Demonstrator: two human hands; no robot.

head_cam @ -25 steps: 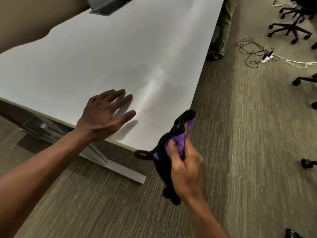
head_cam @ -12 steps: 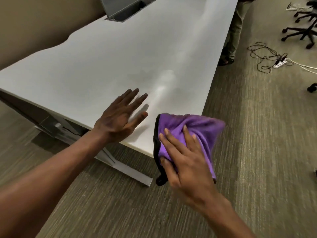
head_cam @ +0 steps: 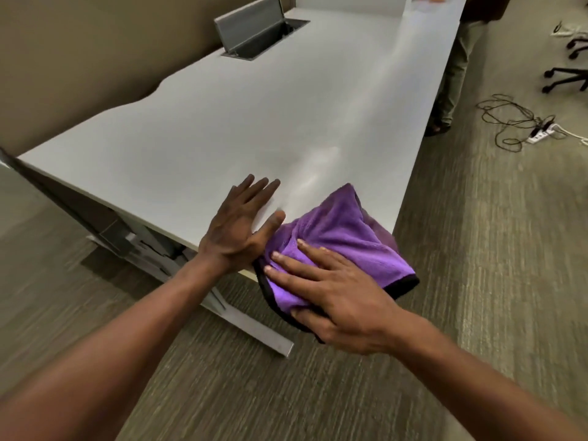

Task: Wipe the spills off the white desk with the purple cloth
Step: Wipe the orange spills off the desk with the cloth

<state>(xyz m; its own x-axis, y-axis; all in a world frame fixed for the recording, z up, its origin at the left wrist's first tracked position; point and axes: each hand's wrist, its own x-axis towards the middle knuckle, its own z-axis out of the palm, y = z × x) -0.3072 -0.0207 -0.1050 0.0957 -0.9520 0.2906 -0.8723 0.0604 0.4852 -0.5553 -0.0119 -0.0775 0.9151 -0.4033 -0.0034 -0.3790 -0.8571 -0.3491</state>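
The white desk (head_cam: 241, 122) runs away from me, with a shiny wet streak (head_cam: 313, 175) near its front right corner. The purple cloth (head_cam: 337, 240) with a black hem lies spread on that corner, and its edges hang over the desk's side. My right hand (head_cam: 331, 300) lies flat on the cloth's near part, fingers straight and spread, thumb along the hem. My left hand (head_cam: 241, 227) rests palm down on the desk just left of the cloth, fingers straight, thumb touching the cloth's edge.
An open grey cable hatch (head_cam: 257, 30) sits in the desk at the back left. A person's legs (head_cam: 455, 74) stand by the desk's far right edge. A power strip with tangled cables (head_cam: 521, 125) and chair bases (head_cam: 566, 78) are on the carpet at right.
My right hand carried the bunched cloth up from beside the desk, and it now lies spread on the front corner under my flat hand. My left hand stayed on the desk.
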